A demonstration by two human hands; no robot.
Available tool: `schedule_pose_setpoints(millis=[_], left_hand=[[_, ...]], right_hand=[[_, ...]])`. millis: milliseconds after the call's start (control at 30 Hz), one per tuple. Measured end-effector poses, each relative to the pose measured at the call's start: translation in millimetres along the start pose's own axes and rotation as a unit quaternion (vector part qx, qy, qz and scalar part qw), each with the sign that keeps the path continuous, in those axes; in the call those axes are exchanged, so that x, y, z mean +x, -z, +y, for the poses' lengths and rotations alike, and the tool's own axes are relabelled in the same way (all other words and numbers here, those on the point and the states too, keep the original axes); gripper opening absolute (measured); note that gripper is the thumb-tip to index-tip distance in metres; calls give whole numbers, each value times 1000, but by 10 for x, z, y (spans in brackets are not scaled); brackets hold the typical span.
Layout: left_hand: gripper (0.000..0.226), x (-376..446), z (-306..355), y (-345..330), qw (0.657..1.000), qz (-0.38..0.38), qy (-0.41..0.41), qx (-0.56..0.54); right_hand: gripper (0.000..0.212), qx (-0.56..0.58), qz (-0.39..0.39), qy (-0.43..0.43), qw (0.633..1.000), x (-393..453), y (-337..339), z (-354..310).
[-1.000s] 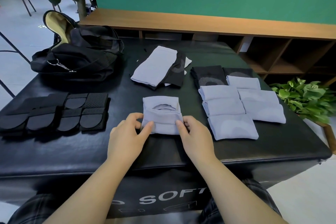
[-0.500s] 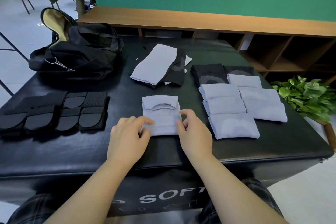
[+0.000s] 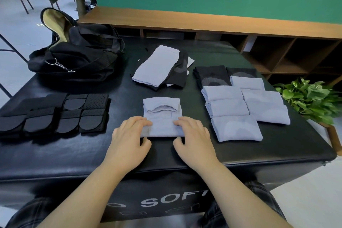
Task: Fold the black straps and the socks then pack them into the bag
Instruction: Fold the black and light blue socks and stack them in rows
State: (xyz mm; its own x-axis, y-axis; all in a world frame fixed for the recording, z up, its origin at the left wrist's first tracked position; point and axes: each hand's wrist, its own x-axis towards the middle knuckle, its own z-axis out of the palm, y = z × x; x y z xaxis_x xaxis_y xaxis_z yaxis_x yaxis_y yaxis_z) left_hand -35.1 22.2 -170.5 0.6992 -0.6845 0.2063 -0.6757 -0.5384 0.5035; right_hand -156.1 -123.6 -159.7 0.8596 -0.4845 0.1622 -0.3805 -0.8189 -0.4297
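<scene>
Green wall backed the black padded table (image 3: 185, 155), where both hands gripped the near edge of a folded grey sock (image 3: 162, 116): left hand (image 3: 127, 144) at its left corner, right hand (image 3: 194, 140) at its right. Folded black straps (image 3: 55, 114) lay left, the bag (image 3: 77, 55) beyond them.

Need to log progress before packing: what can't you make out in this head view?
- Bag interior: hidden by its own collapsed black fabric.
- Folded sock near edge: covered by left hand and right hand.
- Unfolded pile: sock count unclear, they overlap.
- Black straps: left end cut off by the frame edge.
</scene>
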Motion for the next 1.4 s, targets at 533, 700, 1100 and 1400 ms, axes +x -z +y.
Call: schedule_pose_setpoints(millis=[533,700,1100,1400], left_hand=[[11,-89,22,65,977,50,3,-208],[5,-119,51,72,956,32,67,-283],[44,-67,2,38,965,8,50,-258],[57,150,61,-51,969,38,127,-211]], right_hand=[[19,229,132,13,964,-105,-24,45],[12,244,104,-1,964,-126,-14,34],[21,178,19,-66,982,-43,24,23],[20,169,52,-129,976,82,-9,-20]])
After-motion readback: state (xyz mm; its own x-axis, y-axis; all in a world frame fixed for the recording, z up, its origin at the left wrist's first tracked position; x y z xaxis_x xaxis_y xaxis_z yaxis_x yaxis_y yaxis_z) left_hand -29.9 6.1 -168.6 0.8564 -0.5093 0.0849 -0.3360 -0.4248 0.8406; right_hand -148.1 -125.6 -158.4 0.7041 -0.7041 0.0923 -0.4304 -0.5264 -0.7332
